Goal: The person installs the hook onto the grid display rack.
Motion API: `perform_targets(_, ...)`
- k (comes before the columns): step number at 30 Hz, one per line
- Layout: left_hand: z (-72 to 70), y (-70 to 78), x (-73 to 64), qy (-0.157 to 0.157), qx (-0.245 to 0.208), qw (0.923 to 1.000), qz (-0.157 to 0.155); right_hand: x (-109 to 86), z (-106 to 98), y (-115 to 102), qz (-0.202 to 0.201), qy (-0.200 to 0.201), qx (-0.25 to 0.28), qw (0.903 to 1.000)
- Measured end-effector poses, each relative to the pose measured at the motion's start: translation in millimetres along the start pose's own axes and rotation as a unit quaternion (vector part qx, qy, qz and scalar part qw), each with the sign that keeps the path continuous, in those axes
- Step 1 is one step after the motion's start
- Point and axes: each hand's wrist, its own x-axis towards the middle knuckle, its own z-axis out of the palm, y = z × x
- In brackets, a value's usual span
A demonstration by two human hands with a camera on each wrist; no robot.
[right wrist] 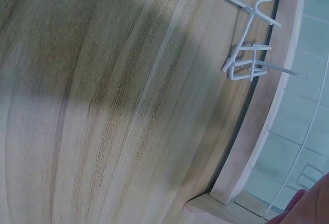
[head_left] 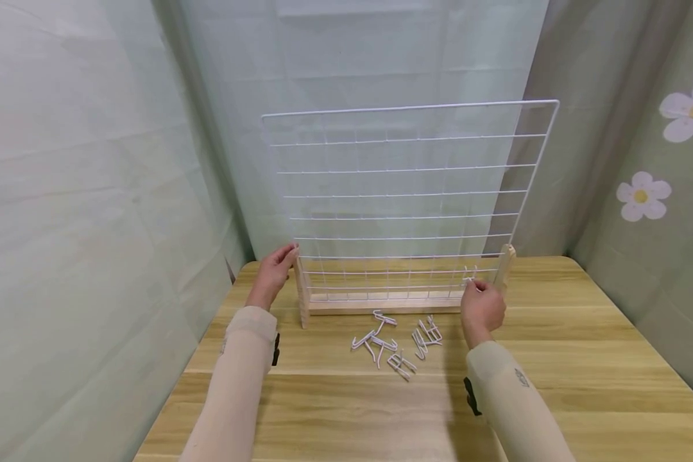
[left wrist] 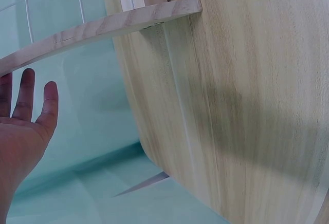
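Observation:
A white wire grid panel (head_left: 404,170) stands upright in a pale wooden stand (head_left: 381,308) on the table. My left hand (head_left: 273,276) grips the top of the stand's left upright, its outer fingers apart beside the wood in the left wrist view. Near the right upright, my right hand (head_left: 482,307) pinches a white wire hook (head_left: 469,276) against the grid's lower rows. Only a bit of the right hand (right wrist: 308,203) shows in the right wrist view, beside that hook (right wrist: 310,175). Several more white hooks (head_left: 384,343) lie on the table before the stand.
A wood-grain table (head_left: 589,359) with rounded far corners carries the stand. Pale green cloth (head_left: 92,192) hangs to the left, behind and to the right, with white flowers (head_left: 643,196) on the right side.

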Motion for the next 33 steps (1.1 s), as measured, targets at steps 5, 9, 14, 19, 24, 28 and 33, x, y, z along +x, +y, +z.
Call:
perform_targets(5,4.0,-1.2,-0.7,-0.003,-0.001,1.0,0.005,0.0,0.2,2.6,0.01,-0.002,-0.001,1.0)
perform_targets(9,6.6,-2.1,-0.2,-0.003,-0.007,1.0,0.005,0.3,-0.1,7.0,0.014,-0.005,-0.006,0.9999)
perform_targets(14,7.3,-2.8,0.1,-0.004,-0.006,1.0,0.004,-0.6,-0.2,14.8,0.007,-0.013,0.003,0.9999)
perform_targets(19,5.5,-3.7,0.5,-0.008,-0.002,0.9999,0.008,-3.4,0.2,22.2,-0.004,-0.034,0.001,0.9994)
perform_targets(24,1.8,-2.9,-0.1,-0.006,0.012,0.9999,0.004,-5.8,1.1,24.6,0.007,-0.053,-0.003,0.9986)
perform_targets(28,-1.0,-1.6,-0.2,-0.004,0.012,0.9999,-0.001,-7.7,-0.7,26.8,0.011,-0.06,-0.001,0.9981)
perform_targets(33,-0.8,-0.5,-0.4,-0.008,0.006,0.9999,-0.002,-14.1,-7.2,35.3,0.004,-0.075,0.004,0.9971)
